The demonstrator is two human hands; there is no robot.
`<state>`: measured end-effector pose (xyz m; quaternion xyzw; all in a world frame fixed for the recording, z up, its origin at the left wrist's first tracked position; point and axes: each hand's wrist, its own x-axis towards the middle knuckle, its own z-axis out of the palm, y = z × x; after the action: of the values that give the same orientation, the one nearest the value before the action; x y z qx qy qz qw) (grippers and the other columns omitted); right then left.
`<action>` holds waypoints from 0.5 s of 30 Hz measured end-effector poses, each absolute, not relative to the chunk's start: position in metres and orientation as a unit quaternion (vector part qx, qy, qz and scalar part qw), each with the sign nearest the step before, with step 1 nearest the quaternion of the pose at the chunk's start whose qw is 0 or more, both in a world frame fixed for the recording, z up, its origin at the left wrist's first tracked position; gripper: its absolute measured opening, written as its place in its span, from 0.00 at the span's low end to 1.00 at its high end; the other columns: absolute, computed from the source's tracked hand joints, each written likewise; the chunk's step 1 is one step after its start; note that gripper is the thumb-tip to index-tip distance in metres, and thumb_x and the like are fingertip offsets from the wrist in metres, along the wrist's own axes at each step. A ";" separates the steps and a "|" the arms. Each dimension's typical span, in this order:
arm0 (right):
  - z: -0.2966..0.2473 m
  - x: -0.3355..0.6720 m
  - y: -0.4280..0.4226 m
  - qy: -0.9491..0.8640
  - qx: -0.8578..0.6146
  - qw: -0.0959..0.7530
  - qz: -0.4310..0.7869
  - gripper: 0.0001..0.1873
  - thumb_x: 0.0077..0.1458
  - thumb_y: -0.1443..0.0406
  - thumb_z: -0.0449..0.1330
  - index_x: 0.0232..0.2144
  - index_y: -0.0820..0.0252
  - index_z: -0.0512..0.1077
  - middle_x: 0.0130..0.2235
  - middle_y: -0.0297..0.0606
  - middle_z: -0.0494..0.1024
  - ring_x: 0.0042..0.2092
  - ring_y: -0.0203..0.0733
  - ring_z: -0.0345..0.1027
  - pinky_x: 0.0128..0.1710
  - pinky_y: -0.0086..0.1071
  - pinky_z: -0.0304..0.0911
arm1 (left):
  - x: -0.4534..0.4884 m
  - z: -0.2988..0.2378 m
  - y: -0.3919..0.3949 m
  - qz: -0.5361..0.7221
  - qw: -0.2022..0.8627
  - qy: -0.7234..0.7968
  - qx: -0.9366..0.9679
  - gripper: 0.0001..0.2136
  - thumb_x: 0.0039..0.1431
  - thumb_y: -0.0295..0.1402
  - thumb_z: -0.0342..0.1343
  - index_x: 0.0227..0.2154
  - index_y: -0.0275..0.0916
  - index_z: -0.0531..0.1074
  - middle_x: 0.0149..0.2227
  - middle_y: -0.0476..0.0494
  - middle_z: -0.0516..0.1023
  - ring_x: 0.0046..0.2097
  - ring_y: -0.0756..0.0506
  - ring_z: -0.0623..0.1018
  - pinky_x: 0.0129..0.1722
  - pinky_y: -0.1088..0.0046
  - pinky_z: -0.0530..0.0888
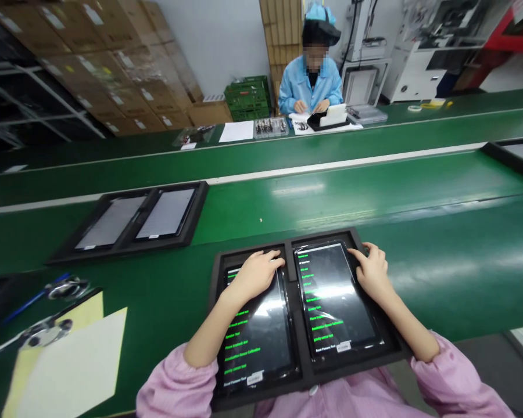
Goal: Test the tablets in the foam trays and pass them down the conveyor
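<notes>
My left hand and right hand lie open and lightly curved, clasping nothing I can see, on two film-covered tablets showing green test lists, side by side in a black tray at the green conveyor's near edge

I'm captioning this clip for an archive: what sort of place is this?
Most likely an electronics factory test line: a green conveyor belt bears black trays of tablets showing green test lists, and a co-worker in a blue smock sits across it.
</notes>
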<state>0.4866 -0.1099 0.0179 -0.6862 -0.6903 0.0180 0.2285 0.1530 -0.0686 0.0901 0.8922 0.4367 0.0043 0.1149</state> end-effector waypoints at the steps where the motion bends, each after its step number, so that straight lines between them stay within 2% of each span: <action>1: 0.018 0.486 -0.110 -0.691 -0.685 0.230 0.012 0.31 0.47 0.77 0.53 0.51 0.51 0.76 0.54 0.51 0.64 0.53 0.60 0.58 0.46 0.54 0.65 | 0.152 0.089 -0.068 0.008 0.108 0.432 0.895 0.17 0.66 0.28 0.42 0.47 0.43 0.76 0.58 0.37 0.75 0.57 0.39 0.77 0.65 0.47 0.64; 6: 0.016 0.483 -0.109 -0.691 -0.687 0.224 -0.025 0.31 0.46 0.78 0.52 0.51 0.53 0.74 0.53 0.51 0.66 0.53 0.57 0.60 0.46 0.51 0.66 | 0.144 0.082 -0.064 0.021 0.095 0.421 0.902 0.19 0.66 0.27 0.42 0.51 0.46 0.74 0.60 0.39 0.75 0.58 0.39 0.76 0.68 0.39 0.52; 8: 0.017 0.482 -0.109 -0.688 -0.691 0.219 -0.034 0.31 0.46 0.78 0.52 0.51 0.54 0.74 0.53 0.52 0.66 0.53 0.57 0.60 0.46 0.51 0.66 | 0.139 0.085 -0.070 0.010 0.110 0.424 0.899 0.20 0.68 0.29 0.42 0.58 0.47 0.70 0.63 0.39 0.71 0.62 0.38 0.73 0.68 0.35 0.49; 10: 0.018 0.482 -0.108 -0.687 -0.693 0.215 -0.038 0.31 0.46 0.79 0.52 0.51 0.55 0.74 0.53 0.52 0.67 0.53 0.57 0.60 0.45 0.51 0.66 | 0.135 0.090 -0.089 0.006 0.112 0.446 0.888 0.23 0.70 0.34 0.43 0.66 0.48 0.58 0.69 0.36 0.62 0.68 0.34 0.65 0.66 0.31 0.48; 12: 0.018 0.483 -0.109 -0.694 -0.686 0.215 -0.031 0.32 0.46 0.79 0.53 0.52 0.53 0.74 0.53 0.52 0.67 0.52 0.57 0.61 0.44 0.51 0.67 | 0.135 0.090 -0.123 0.007 0.094 0.468 0.879 0.30 0.69 0.42 0.48 0.71 0.49 0.47 0.72 0.32 0.51 0.71 0.29 0.55 0.64 0.27 0.50; 14: 0.016 0.485 -0.109 -0.701 -0.678 0.221 -0.021 0.33 0.46 0.80 0.53 0.52 0.51 0.74 0.53 0.51 0.67 0.52 0.57 0.61 0.43 0.50 0.68 | 0.142 0.080 -0.167 0.010 0.075 0.446 0.892 0.42 0.62 0.53 0.56 0.72 0.49 0.42 0.73 0.29 0.45 0.72 0.23 0.50 0.61 0.23 0.51; 15: 0.014 0.487 -0.109 -0.702 -0.675 0.226 -0.015 0.33 0.46 0.80 0.52 0.52 0.50 0.75 0.53 0.50 0.66 0.51 0.57 0.62 0.42 0.50 0.69 | 0.147 0.070 -0.189 0.014 0.068 0.413 0.908 0.47 0.56 0.58 0.59 0.72 0.50 0.42 0.73 0.27 0.45 0.71 0.21 0.51 0.59 0.20 0.51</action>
<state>0.4865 -0.1094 0.0140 -0.6755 -0.7019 -0.0149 0.2256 0.1473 -0.1894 0.0696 0.9081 0.4129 0.0136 0.0682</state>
